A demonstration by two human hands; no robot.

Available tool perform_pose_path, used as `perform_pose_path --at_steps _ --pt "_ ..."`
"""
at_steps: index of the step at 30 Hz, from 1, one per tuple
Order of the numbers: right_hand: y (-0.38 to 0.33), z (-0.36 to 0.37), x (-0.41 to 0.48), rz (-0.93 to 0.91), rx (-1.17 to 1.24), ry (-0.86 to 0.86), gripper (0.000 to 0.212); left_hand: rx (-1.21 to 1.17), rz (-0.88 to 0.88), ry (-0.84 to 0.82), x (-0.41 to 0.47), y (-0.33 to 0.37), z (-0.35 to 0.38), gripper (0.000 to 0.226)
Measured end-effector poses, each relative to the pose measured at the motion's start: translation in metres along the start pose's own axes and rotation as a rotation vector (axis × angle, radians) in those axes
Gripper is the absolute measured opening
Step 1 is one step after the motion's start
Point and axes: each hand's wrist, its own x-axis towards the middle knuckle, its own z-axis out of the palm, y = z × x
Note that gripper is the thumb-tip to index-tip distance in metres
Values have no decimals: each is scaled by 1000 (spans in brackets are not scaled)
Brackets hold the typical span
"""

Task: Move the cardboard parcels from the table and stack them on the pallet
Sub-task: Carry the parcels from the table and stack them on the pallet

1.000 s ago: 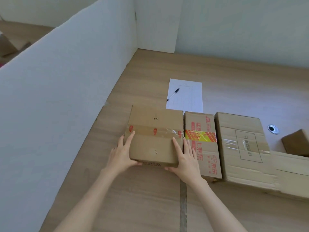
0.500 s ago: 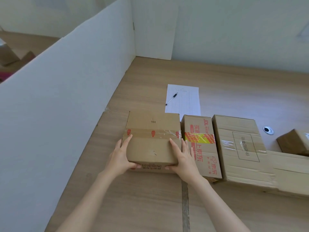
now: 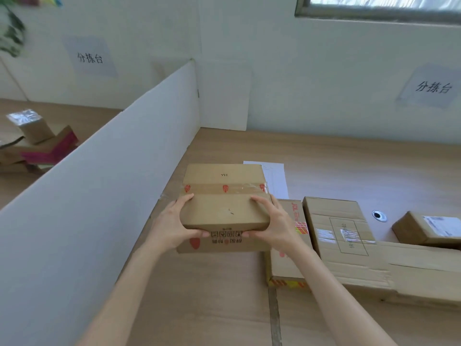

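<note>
Head view. A taped box [image 3: 224, 208] marked "YH" is held between both hands and appears raised off the table [image 3: 212, 295], its top tilted toward the camera. The left hand [image 3: 172, 226] grips the box's left near corner: thumb on the top face, fingers [image 3: 199, 234] curled onto the near side face. The right hand [image 3: 274, 223] grips the right near corner in mirror fashion, thumb on top and fingers [image 3: 249, 234] wrapped onto the near face beside a row of printed handling symbols.

Just right of the right fingers lies a red-printed parcel [image 3: 287, 265], partly hidden by that wrist. Further right are a large parcel [image 3: 341, 233], a flat carton [image 3: 424, 275] and a small parcel [image 3: 424, 231]. A cable grommet [image 3: 379, 215] sits between the large and small parcels. Beyond the fingers, a white sheet [image 3: 277, 178] shows past the box's far right corner. Left of the left fingers stands a white divider [image 3: 99, 196].
</note>
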Motion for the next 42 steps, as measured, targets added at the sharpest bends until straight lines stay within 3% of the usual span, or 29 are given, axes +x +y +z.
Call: perform_pose_path --at_steps 10,20,30,42 --pt "-49 -94 -9 -104 -2 142 91 -20 147 112 -4 78 -57 100" --pt "-28 -196 -61 -40 -72 300 83 -29 324 17 8 180 -36 111" --pt "57 -311 -181 100 -152 472 89 -9 548 -111 -26 325 62 100" --pt "200 -481 -402 272 -224 595 88 -78 703 -226 -157 539 249 94"
